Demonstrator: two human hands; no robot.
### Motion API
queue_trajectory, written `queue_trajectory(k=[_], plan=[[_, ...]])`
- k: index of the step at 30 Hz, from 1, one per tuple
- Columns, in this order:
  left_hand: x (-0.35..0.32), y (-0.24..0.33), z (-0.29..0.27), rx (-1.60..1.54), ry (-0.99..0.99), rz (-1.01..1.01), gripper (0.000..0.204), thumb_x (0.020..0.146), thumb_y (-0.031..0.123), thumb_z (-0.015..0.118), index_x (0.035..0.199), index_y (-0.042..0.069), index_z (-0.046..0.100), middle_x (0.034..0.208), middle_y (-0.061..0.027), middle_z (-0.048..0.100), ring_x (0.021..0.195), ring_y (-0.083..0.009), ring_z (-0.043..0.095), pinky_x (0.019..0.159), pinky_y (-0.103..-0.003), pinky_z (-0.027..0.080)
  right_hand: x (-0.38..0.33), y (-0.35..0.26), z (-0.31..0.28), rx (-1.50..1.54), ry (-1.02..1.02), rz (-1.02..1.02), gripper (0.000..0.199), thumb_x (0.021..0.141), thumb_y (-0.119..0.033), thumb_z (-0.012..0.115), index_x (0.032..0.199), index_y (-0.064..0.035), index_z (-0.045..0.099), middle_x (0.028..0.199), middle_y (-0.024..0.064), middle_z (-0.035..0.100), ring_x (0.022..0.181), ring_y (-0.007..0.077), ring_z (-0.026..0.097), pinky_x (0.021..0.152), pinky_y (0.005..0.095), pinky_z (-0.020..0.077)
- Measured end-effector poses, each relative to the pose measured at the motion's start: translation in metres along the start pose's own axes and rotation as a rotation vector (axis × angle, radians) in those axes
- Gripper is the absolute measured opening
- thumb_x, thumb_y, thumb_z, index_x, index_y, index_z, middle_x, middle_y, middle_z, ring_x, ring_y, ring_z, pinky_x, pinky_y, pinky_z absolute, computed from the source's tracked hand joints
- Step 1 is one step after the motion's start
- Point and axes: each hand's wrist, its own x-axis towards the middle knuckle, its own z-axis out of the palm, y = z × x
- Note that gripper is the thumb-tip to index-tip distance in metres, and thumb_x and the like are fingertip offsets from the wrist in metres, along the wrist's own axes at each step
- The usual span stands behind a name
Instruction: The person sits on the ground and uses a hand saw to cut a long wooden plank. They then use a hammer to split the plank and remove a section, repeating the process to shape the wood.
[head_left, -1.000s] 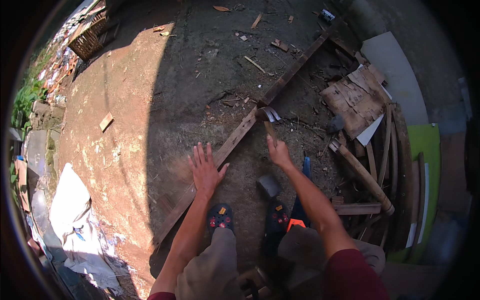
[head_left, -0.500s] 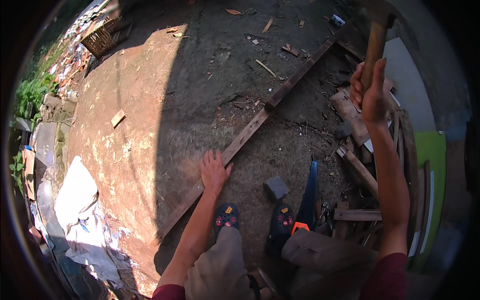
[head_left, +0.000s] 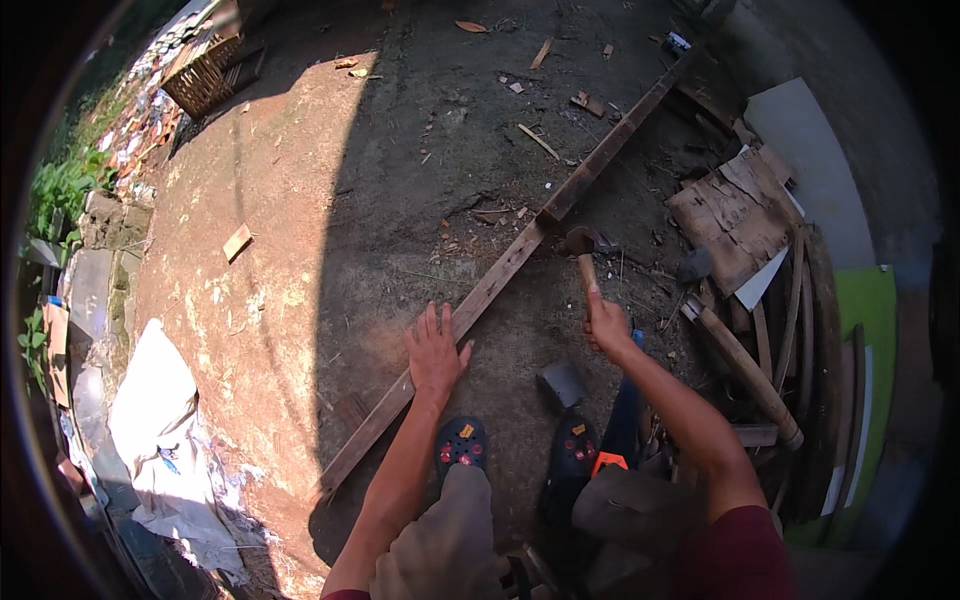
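A long wooden plank lies diagonally on the dirt ground, from lower left to upper right. My left hand lies flat on it with fingers spread, pressing it down. My right hand grips the wooden handle of a hammer, whose metal head rests down at the plank's near edge, close to its middle. My two feet in dark sandals stand just below the plank.
A small grey block lies by my feet. To the right are stacked boards and a worn plywood piece, a round pole, and green and white sheets. At left lie a white tarp, a wood scrap and a woven basket.
The hammer was down at the plank, was raised high half a second ago, and has now come down on the plank again. My left hand stayed flat on the plank.
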Motion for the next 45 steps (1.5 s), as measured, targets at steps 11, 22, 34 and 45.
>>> queue_trajectory(k=[11, 22, 34, 45], plan=[[0.042, -0.031, -0.012, -0.407, -0.342, -0.195, 0.078, 0.069, 0.059, 0.086, 0.109, 0.000, 0.057, 0.098, -0.0254, 0.070, 0.096, -0.0455, 0.067, 0.081, -0.051, 0.054, -0.093, 0.052, -0.122, -0.521, -0.189, 0.198, 0.085, 0.099, -0.074, 0.037, 0.063, -0.0011, 0.063, 0.059, 0.0100, 0.060, 0.057, 0.0219, 0.063, 0.054, 0.0418, 0.0482], [0.057, -0.055, -0.008, -0.580, -0.448, -0.225, 0.080, 0.064, 0.054, 0.092, 0.117, 0.000, 0.068, 0.106, -0.0222, 0.074, 0.098, -0.0359, 0.072, 0.086, -0.044, 0.055, -0.084, 0.108, -0.066, -0.402, -0.103, 0.243, 0.080, 0.101, -0.065, 0.040, 0.084, 0.0069, 0.069, 0.076, 0.0284, 0.067, 0.085, 0.0449, 0.070, 0.076, 0.0520, 0.0516], [0.065, -0.063, -0.016, -0.723, -0.564, -0.277, 0.075, 0.068, 0.046, 0.092, 0.122, -0.001, 0.068, 0.108, -0.0187, 0.075, 0.098, -0.0277, 0.073, 0.089, -0.039, 0.056, -0.085, 0.132, -0.059, -0.286, -0.078, 0.070, 0.075, 0.103, -0.061, 0.044, 0.074, 0.0056, 0.063, 0.058, 0.0190, 0.060, 0.061, 0.0345, 0.068, 0.059, 0.0473, 0.0496], [0.067, -0.070, -0.009, -0.775, -0.580, -0.247, 0.071, 0.071, 0.043, 0.091, 0.120, -0.003, 0.068, 0.105, -0.0178, 0.075, 0.094, -0.0253, 0.073, 0.087, -0.038, 0.056, -0.088, 0.131, -0.058, -0.344, -0.089, 0.161, 0.072, 0.103, -0.060, 0.043, 0.085, 0.0049, 0.067, 0.069, 0.0216, 0.064, 0.071, 0.0355, 0.068, 0.067, 0.0472, 0.0496]])
